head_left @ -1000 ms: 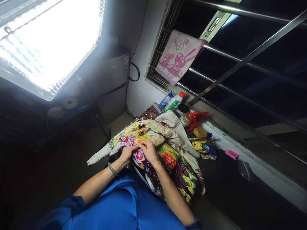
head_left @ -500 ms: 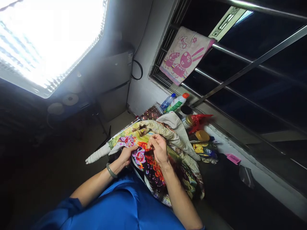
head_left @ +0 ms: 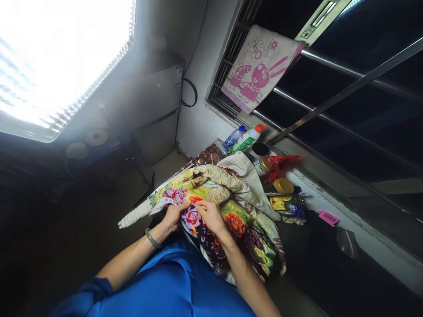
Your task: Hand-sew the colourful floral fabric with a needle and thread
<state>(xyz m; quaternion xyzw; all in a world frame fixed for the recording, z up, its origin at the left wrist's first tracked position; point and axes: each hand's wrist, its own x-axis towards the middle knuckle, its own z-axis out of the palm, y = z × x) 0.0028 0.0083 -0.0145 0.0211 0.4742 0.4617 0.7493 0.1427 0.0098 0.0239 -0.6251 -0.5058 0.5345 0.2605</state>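
Observation:
A large flower-patterned embroidered cloth [head_left: 235,223] lies bunched across my lap, its left end rolled into a pale tight roll [head_left: 135,214]. My left hand [head_left: 174,215], below a bangle on the wrist, grips the cloth's near edge by the pink and purple flowers, thumb on top. Close beside it my right hand [head_left: 209,214] is closed in a pinch over the stitched flowers, its fingertips almost meeting the left thumb. Whatever sits in that pinch is too small to make out.
A bright lamp [head_left: 66,53] hangs at upper left. Beyond the cloth stand a blue-capped bottle [head_left: 234,137], an orange-capped bottle [head_left: 247,138], jars and a red plastic bag [head_left: 282,165]. A printed towel [head_left: 259,72] hangs on the barred window. A pink item [head_left: 328,218] lies at right.
My right hand has come down and left, from raised above the cloth to beside my left hand. My left hand keeps its hold on the cloth. The view has shifted slightly.

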